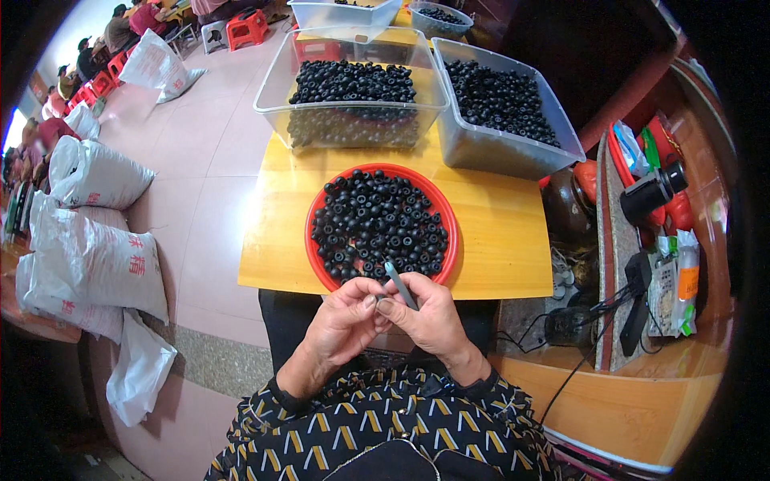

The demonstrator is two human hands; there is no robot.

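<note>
Red tray (454, 240): round and shallow, standing on the yellow table (505, 232) near its closer edge.
Black beads (377, 216): spread across the red tray in a loose layer, many with a round hole turned upward.
Right hand (429, 317): just in front of the red tray's near rim, pinching the grey-green stick between thumb and fingers.
Grey-green stick (400, 284): slim and pen-like, tilted, its upper tip over the near part of the red tray.
Left hand (341, 317): also just in front of the red tray, thumb and fingertips drawn together against the right hand's; whether they pinch a small piece I cannot tell.
Clear bin (273, 112): beyond the red tray, partly filled with more dark beads.
Second bin (489, 152): beyond the red tray and to its right, also loaded with dark beads.
White sacks (112, 264): piled well to the left of the red tray, with red print.
Black cylinder (654, 192): well to the right of the red tray, above a tangle of black cables (601, 313).
Red stool (247, 29): far beyond the red tray, to its left.
Patterned top (361, 433): worn by the person, nearer than the red tray.
</note>
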